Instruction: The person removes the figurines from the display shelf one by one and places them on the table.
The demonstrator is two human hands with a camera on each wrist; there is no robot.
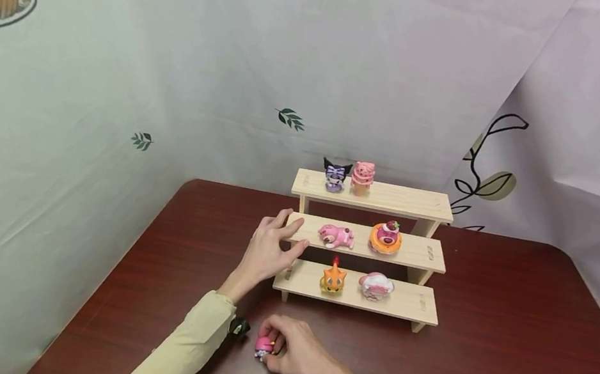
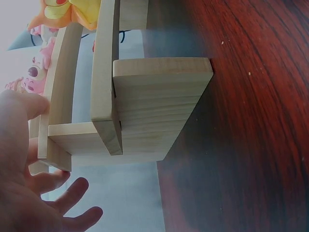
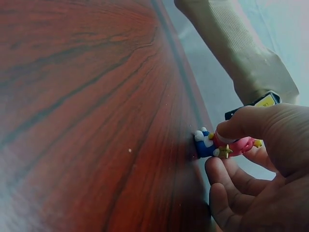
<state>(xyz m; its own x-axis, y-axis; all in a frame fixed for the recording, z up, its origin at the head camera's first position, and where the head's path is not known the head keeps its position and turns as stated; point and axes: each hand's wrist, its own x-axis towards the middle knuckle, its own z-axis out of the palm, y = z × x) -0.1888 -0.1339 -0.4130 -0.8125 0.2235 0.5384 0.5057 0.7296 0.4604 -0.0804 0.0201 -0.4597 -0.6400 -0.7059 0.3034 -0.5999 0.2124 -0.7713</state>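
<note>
the right hand [image 1: 299,350] pinches a small figurine [image 1: 264,345] between thumb and fingertips, low over the tabletop [image 1: 492,345]; whether the two touch cannot be told. it is probably light, stiff and a little slick, best gripped round its body, sparing the thin star [image 3: 225,151]. it looks pink above, blue and white below, the star golden. the left hand [image 1: 266,250] touches the middle shelf [image 1: 360,242] at its left end, fingers spread.

Left grip [image 1: 269,249] fanned out, right grip [image 1: 300,352] pinching
</note>
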